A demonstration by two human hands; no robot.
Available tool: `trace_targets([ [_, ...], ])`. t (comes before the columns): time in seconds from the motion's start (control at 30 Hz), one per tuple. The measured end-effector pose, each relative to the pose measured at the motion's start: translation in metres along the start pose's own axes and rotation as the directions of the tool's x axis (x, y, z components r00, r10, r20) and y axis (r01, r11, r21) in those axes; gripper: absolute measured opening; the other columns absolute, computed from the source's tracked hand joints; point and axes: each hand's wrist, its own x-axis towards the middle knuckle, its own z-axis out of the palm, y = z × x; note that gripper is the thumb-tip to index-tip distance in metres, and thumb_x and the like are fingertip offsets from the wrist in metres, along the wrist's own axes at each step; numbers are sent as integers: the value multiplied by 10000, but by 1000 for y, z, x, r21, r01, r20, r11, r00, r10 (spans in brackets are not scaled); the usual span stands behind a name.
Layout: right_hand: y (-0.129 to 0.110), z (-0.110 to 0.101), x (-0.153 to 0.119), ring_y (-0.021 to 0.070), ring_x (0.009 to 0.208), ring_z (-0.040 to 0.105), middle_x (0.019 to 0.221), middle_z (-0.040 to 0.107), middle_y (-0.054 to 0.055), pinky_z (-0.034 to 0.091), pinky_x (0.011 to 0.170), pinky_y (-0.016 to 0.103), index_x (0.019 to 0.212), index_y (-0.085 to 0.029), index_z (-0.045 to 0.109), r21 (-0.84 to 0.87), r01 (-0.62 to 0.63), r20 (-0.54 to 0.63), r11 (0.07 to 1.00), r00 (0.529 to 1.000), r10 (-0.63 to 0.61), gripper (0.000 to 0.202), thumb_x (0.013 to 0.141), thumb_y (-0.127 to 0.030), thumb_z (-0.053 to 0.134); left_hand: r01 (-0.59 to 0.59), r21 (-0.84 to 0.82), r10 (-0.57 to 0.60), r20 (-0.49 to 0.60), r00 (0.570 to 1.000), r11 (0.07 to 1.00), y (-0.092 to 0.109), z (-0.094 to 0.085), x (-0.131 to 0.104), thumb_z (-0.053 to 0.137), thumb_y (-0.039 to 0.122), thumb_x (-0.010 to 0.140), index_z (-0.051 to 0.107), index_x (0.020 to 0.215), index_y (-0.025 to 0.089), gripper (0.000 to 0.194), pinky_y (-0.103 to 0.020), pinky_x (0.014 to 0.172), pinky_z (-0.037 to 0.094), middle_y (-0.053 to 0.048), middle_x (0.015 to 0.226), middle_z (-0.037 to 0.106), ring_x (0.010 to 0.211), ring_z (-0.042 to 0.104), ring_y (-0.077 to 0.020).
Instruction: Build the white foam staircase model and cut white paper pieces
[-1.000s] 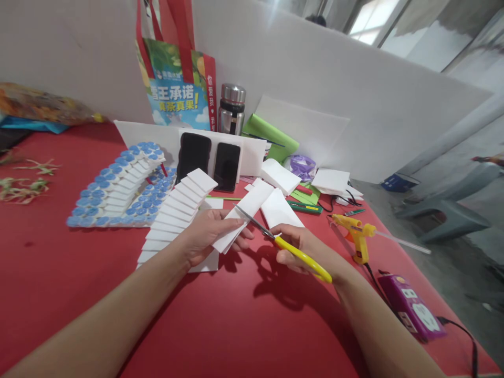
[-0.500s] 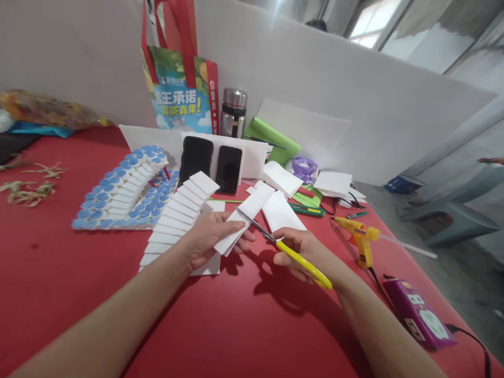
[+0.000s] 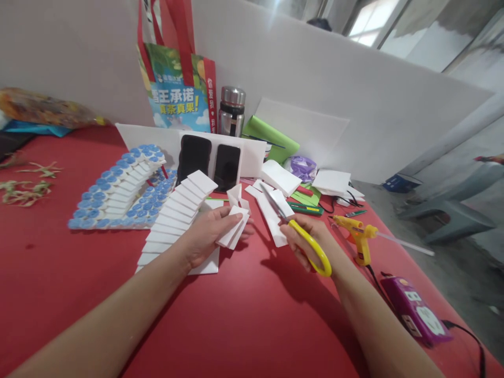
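Between the thumb and fingers of my left hand (image 3: 210, 233) are several small white paper pieces (image 3: 232, 228), fanned slightly apart. Just beyond them, cut-off white paper ends (image 3: 236, 195) stand at odd angles by the fingertips. My right hand (image 3: 305, 239) grips yellow-handled scissors (image 3: 311, 244), whose blades point up and to the left, apart from the held pieces. Under the blades lies a folded white paper strip (image 3: 271, 212). A curved staircase of white steps (image 3: 169, 226) stands to the left of my left hand, partly hidden by it.
A model with blue rolled pieces (image 3: 114, 194) sits farther left. Two phones (image 3: 227, 167) lean on a white board. At right are a yellow glue gun (image 3: 360, 236), a purple power strip (image 3: 415, 310) and a green cutter (image 3: 305, 208). A steel flask (image 3: 232, 110) stands behind.
The scissors have cut through the paper strip, leaving shorter pieces in my left hand and loose ends beyond. My right hand has drawn the scissors away to the right.
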Motion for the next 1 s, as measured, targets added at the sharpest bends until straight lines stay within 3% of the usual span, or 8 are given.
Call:
trace_targets([
  [0.2,7,-26,1,162,432,546,600,605,-13,377,443,283,956,-219,666,-441,41,-77,897,994,-83,471,827,-667,732,-249,362,320,-149,936,898,-8,-4,6,773,467,852,536,1466,258,691,-533,1243,335,-131,1634,470,1535,389,-357],
  [0.33,-2,-32,-10,200,590,563,678,649,38,314,508,290,892,-231,699,-740,135,97,659,991,-94,423,819,-644,750,-325,748,490,0,872,579,-17,-8,6,687,235,831,404,1572,191,794,-605,1271,259,-170,1683,369,1562,320,-394],
  [0.43,-7,-32,-18,229,673,593,750,682,61,320,537,294,941,-236,720,-789,208,240,578,970,-22,424,800,-632,774,-409,847,571,161,805,339,-23,-11,8,514,54,790,372,1586,177,818,-567,1294,241,-164,1690,339,1582,288,-334],
  [0.63,-9,-21,-25,245,751,617,860,722,84,326,572,300,1039,-233,741,-779,334,406,530,914,20,268,822,-386,778,-420,891,673,206,710,170,-23,-11,9,427,36,885,397,1553,210,691,-546,1279,299,-143,1664,370,1580,299,-291],
  [0.73,-12,-15,-26,233,730,619,802,716,55,337,585,301,1112,-236,721,-711,369,464,598,886,6,382,831,-486,788,-386,922,712,246,657,38,-20,-9,8,482,115,946,428,1524,214,589,-573,1269,287,-157,1669,367,1575,305,-317],
  [0.8,-12,-11,-23,222,709,622,768,708,43,354,599,304,1110,-231,712,-680,350,426,644,904,-42,434,863,-587,746,-400,917,735,263,625,12,-18,-7,7,524,167,966,469,1486,216,525,-568,1255,301,-162,1644,409,1547,352,-324],
  [0.9,-4,-3,-8,220,745,645,855,716,58,392,650,316,1119,-208,680,-728,257,137,635,963,-232,371,964,-544,646,-456,886,769,231,596,87,-15,-3,4,561,241,986,574,1365,213,380,-516,1189,388,-149,1483,576,1417,507,-309],
  [1.0,15,7,16,281,917,670,1137,684,151,424,697,332,1187,-172,627,-838,147,-81,525,919,-386,465,901,-520,743,-471,840,760,114,640,270,-11,0,1,579,312,994,655,1239,215,275,-423,1028,496,-88,1111,707,1092,660,-254],
])
